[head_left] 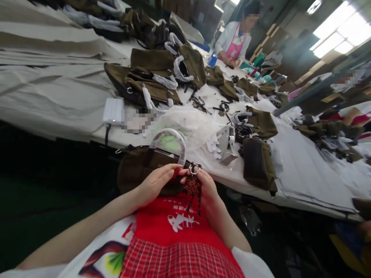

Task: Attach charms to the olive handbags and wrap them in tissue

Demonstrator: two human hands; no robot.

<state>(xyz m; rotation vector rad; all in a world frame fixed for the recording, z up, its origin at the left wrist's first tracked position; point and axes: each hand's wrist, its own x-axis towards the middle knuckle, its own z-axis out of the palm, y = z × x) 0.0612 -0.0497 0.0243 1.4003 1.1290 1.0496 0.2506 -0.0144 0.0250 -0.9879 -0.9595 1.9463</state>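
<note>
Close to the person's red apron (171,231), both hands meet over a dark brown bag (139,168) that rests at the near edge of the bench (304,185); the left hand (155,181) lies with fingers loosely curled against the bag's top, its fingertips touching those of the right hand (205,185); the right hand pinches a metal ring (194,169) between thumb and fingers, and a small spotted charm (193,186) with dark tassels hangs from that ring over the apron; the bag's handle (171,139), wrapped in pale film, arches upright just behind the hands; more olive bags (156,73) lie farther along the bench, and another person (236,38) in pink stands at its far end.
</note>
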